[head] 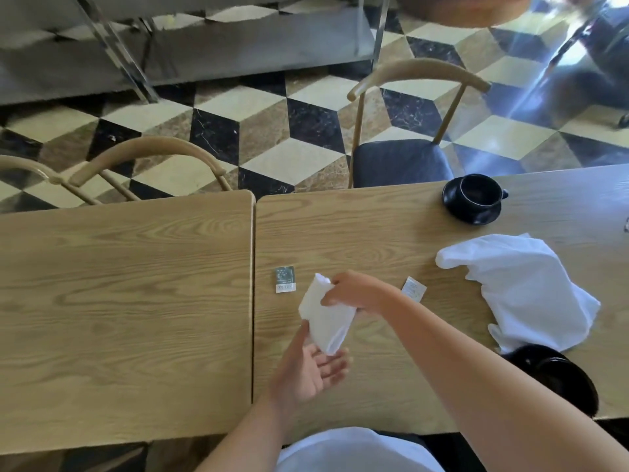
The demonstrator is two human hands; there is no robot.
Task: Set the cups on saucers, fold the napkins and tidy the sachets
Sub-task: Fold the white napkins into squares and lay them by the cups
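Note:
My right hand (357, 291) grips the upper edge of a folded white napkin (325, 318), held just above the right-hand table. Beneath the napkin's lower end my left hand (309, 369) lies palm up with fingers apart, touching it. A grey sachet (285, 279) lies flat to the left of the napkin. A white sachet (413, 289) peeks out behind my right wrist. An unfolded, crumpled white napkin (524, 291) sprawls to the right. A black cup on a black saucer (473, 198) stands at the far edge. Another black saucer (558, 376) sits near my right forearm, partly hidden.
Two wooden tables (119, 301) stand pushed together with a seam between them. Wooden chairs (408, 158) stand at the far side, on a chequered floor. A small object (626, 224) shows at the right frame edge.

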